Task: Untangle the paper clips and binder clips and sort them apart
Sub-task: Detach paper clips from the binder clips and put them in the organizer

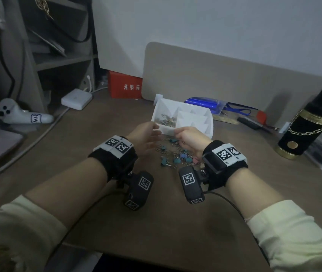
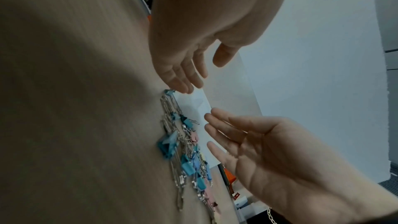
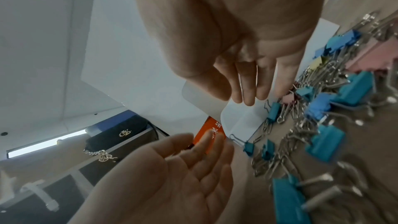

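From the head view we look down into a white compartmented tray [image 1: 185, 118]; its left compartment holds a small heap of metal paper clips [image 1: 167, 119], while the triangular-floored sections on the right look bare. Neither wrist view shows the inside of that tray, only its plain white outer wall.

Our left hand [image 1: 146, 134] reaches toward the tray's near left corner. In the left wrist view its fingers [image 2: 183, 77] are straight and close together, tips near the tray edge, holding nothing. Our right hand [image 1: 189, 137] sits at the tray's near right side; in the right wrist view its fingers [image 3: 252, 83] are extended with the tips at the white wall, and we cannot tell whether they touch it.

Just in front of the tray, between our wrists on the brown wood-grain tabletop [image 1: 77, 150], lies the tangled pile [image 1: 177, 154]: thin silver wire paper clips mixed with binder clips [image 3: 327, 140] in teal, blue, pink and one yellow, their folded bodies matte and their wire handles shiny.

To the right stands a black cylindrical bottle [image 1: 309, 122] with gold bands and a chain; at the back sits a red box [image 1: 124, 85].
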`<control>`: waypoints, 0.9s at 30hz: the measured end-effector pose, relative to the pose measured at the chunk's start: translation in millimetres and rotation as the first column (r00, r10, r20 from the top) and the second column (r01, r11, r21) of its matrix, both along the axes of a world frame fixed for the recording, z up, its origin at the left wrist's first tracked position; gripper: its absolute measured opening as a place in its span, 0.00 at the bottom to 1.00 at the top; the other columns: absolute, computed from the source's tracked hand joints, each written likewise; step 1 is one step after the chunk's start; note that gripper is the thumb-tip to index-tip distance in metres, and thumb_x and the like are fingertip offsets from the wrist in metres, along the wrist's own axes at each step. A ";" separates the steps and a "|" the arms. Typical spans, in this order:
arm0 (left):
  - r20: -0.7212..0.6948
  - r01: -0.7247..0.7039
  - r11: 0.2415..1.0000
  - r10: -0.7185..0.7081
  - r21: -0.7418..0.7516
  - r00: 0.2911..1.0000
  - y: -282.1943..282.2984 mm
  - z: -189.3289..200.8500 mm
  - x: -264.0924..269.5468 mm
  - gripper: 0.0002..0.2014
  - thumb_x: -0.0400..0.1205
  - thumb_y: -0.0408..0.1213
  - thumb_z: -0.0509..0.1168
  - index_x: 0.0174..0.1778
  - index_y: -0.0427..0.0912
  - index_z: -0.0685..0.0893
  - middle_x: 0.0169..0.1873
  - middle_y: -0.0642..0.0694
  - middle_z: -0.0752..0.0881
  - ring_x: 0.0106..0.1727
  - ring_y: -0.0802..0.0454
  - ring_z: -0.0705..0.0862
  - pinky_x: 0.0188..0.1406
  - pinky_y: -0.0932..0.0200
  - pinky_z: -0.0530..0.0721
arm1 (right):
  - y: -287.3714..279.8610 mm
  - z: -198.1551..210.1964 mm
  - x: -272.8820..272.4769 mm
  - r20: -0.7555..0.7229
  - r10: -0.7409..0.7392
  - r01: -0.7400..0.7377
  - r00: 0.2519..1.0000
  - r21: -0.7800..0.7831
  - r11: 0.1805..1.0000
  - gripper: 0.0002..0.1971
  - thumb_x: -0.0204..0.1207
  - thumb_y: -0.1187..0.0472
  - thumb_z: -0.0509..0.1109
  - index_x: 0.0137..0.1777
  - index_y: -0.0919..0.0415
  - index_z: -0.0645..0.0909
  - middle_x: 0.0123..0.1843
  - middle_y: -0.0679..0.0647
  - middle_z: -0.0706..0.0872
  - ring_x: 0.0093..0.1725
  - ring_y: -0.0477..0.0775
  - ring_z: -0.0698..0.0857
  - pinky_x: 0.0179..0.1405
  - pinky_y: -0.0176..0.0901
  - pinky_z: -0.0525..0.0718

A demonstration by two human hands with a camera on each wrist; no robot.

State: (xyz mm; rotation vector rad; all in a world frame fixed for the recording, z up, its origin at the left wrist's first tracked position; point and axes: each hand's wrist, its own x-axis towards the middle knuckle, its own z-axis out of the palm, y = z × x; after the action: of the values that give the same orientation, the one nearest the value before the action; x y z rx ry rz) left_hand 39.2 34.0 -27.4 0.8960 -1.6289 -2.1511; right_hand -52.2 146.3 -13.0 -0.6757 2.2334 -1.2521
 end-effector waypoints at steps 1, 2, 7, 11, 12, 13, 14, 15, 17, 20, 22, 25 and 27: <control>0.003 -0.025 1.000 0.025 -0.001 1.000 -1.8 -2.7 -2.2 0.07 0.85 0.35 0.57 0.54 0.39 0.77 0.40 0.47 0.81 0.41 0.53 0.80 0.38 0.61 0.77 | -1.0 1.6 -4.1 -0.010 0.003 -0.002 1.000 0.042 0.999 0.18 0.81 0.72 0.57 0.67 0.67 0.78 0.70 0.68 0.78 0.69 0.67 0.78 0.71 0.57 0.76; 0.007 -0.049 0.999 0.049 -0.004 0.999 -4.7 -4.6 -4.9 0.07 0.84 0.34 0.57 0.54 0.38 0.78 0.38 0.47 0.80 0.39 0.53 0.78 0.36 0.62 0.75 | -3.6 2.9 -9.6 -0.017 0.003 -0.002 1.000 0.081 0.997 0.18 0.81 0.71 0.57 0.68 0.66 0.78 0.70 0.67 0.78 0.70 0.67 0.77 0.73 0.59 0.74; 0.073 -0.091 0.996 0.092 -0.021 0.993 -23.1 -8.1 -19.0 0.10 0.84 0.36 0.57 0.36 0.42 0.74 0.31 0.48 0.71 0.29 0.55 0.68 0.25 0.62 0.64 | -23.2 3.8 -29.1 0.014 -0.022 0.018 1.000 0.196 0.980 0.20 0.82 0.67 0.60 0.73 0.67 0.73 0.72 0.64 0.76 0.70 0.62 0.77 0.64 0.47 0.79; 0.102 -0.116 0.993 0.117 -0.010 0.988 -34.8 -10.1 -30.0 0.09 0.82 0.38 0.58 0.35 0.44 0.75 0.35 0.48 0.73 0.33 0.54 0.70 0.30 0.60 0.66 | -32.6 -0.5 -39.2 -0.039 0.038 -0.028 0.999 0.244 0.969 0.19 0.83 0.68 0.58 0.73 0.68 0.73 0.74 0.62 0.74 0.73 0.61 0.73 0.70 0.49 0.75; 0.103 -0.117 0.993 0.117 -0.002 0.988 -36.6 -10.6 -31.6 0.08 0.82 0.38 0.59 0.36 0.44 0.76 0.36 0.48 0.74 0.34 0.54 0.71 0.31 0.60 0.67 | -34.4 -1.7 -41.8 -0.069 0.052 -0.033 0.996 0.250 0.968 0.19 0.83 0.69 0.57 0.72 0.67 0.75 0.74 0.62 0.74 0.73 0.61 0.73 0.73 0.50 0.73; 0.104 -0.115 0.993 0.114 0.005 0.988 -38.0 -11.5 -33.2 0.08 0.82 0.38 0.59 0.37 0.44 0.76 0.36 0.47 0.75 0.34 0.53 0.71 0.31 0.60 0.68 | -35.6 -2.8 -43.7 -0.088 0.063 -0.038 0.994 0.254 0.966 0.18 0.82 0.70 0.57 0.71 0.66 0.76 0.75 0.61 0.74 0.74 0.60 0.73 0.74 0.49 0.72; 0.104 -0.112 0.994 0.110 0.013 0.989 -39.1 -12.3 -34.4 0.07 0.82 0.37 0.59 0.38 0.43 0.77 0.35 0.47 0.75 0.33 0.53 0.71 0.32 0.60 0.69 | -37.0 -4.4 -45.7 -0.100 0.074 -0.047 0.992 0.257 0.965 0.18 0.82 0.70 0.57 0.70 0.66 0.77 0.75 0.60 0.74 0.74 0.59 0.73 0.74 0.48 0.71; 0.100 -0.109 0.994 0.106 0.024 0.989 -40.0 -13.2 -35.5 0.07 0.82 0.37 0.59 0.38 0.43 0.77 0.34 0.47 0.74 0.32 0.53 0.71 0.32 0.61 0.69 | -37.9 -4.9 -46.7 -0.111 0.088 -0.056 0.990 0.265 0.963 0.18 0.82 0.70 0.57 0.70 0.65 0.77 0.76 0.60 0.74 0.74 0.59 0.72 0.73 0.46 0.71; 0.084 -0.101 0.994 0.096 0.051 0.992 -41.3 -14.6 -37.5 0.07 0.82 0.37 0.58 0.39 0.43 0.76 0.33 0.48 0.73 0.31 0.54 0.70 0.31 0.63 0.67 | -39.9 -6.8 -47.6 -0.132 0.117 -0.074 0.984 0.293 0.953 0.19 0.82 0.70 0.57 0.71 0.65 0.77 0.76 0.60 0.73 0.74 0.59 0.72 0.68 0.42 0.70; 0.066 -0.096 0.993 0.091 0.070 0.994 -42.4 -15.4 -38.9 0.09 0.83 0.36 0.58 0.37 0.44 0.75 0.31 0.49 0.72 0.30 0.55 0.69 0.30 0.64 0.66 | -43.0 -10.0 -48.0 -0.177 0.187 -0.113 0.966 0.361 0.926 0.20 0.81 0.70 0.58 0.72 0.63 0.76 0.75 0.61 0.74 0.70 0.62 0.76 0.63 0.40 0.73; 0.052 -0.085 0.993 0.081 0.087 0.995 -43.1 -15.6 -39.5 0.11 0.83 0.36 0.58 0.34 0.44 0.74 0.29 0.50 0.72 0.28 0.56 0.68 0.29 0.65 0.65 | -45.4 -10.1 -46.6 -0.187 0.275 -0.172 0.943 0.434 0.884 0.20 0.79 0.70 0.61 0.71 0.62 0.77 0.73 0.61 0.77 0.54 0.61 0.84 0.52 0.41 0.82; 0.041 -0.082 0.991 0.078 0.107 0.996 -42.8 -14.7 -38.1 0.12 0.83 0.35 0.58 0.32 0.45 0.73 0.28 0.50 0.72 0.27 0.56 0.68 0.27 0.65 0.65 | -49.0 -7.3 -42.6 -0.214 0.393 -0.238 0.894 0.516 0.823 0.19 0.74 0.70 0.70 0.65 0.62 0.82 0.66 0.54 0.82 0.42 0.47 0.79 0.31 0.28 0.74; 0.046 -0.084 0.990 0.079 0.112 0.996 -41.9 -13.8 -36.4 0.12 0.83 0.36 0.58 0.32 0.44 0.74 0.27 0.50 0.73 0.26 0.56 0.70 0.25 0.66 0.67 | -50.3 -7.6 -40.3 -0.221 0.419 -0.244 0.881 0.547 0.801 0.22 0.71 0.70 0.74 0.66 0.61 0.82 0.63 0.52 0.81 0.56 0.50 0.80 0.43 0.30 0.77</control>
State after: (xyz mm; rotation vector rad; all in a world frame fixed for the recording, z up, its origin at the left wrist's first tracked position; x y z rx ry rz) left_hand 2.8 -8.0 -41.2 1.0285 -1.4730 -2.2017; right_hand -92.5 96.0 -20.6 -1.0681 2.4136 -0.3561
